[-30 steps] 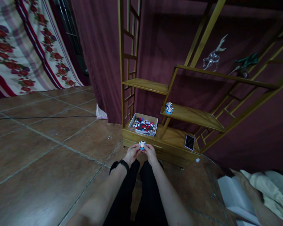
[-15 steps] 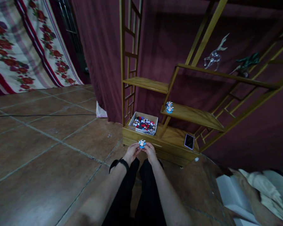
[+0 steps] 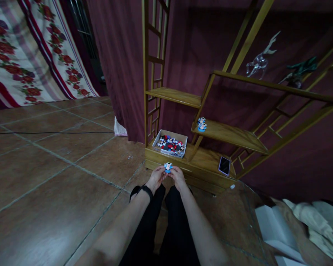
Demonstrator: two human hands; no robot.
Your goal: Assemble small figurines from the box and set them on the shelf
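Note:
A small blue and white figurine (image 3: 168,167) is held upright between my two hands, above my knees and in front of the shelf's low drawers. My left hand (image 3: 156,177) grips it from the left side, fingers closed at its edge. From the right, my right hand (image 3: 178,176) pinches the other edge. Beyond them, an open cardboard box (image 3: 172,153) full of small red, black and white figures stands on the low wooden cabinet. Two similar blue figurines (image 3: 202,126) stand one behind the other at the left end of a middle shelf.
The wooden display shelf (image 3: 227,136) rises ahead. A phone or tablet (image 3: 224,166) lies on its base. A clear deer figurine (image 3: 259,62) and a dark green ornament (image 3: 299,72) stand higher up. White boxes (image 3: 274,225) sit at lower right. A cable (image 3: 50,133) crosses the tiled floor.
The view has shifted slightly, so the shelf's right side appears farther right. Both hands keep hold of the figurine, which has barely moved.

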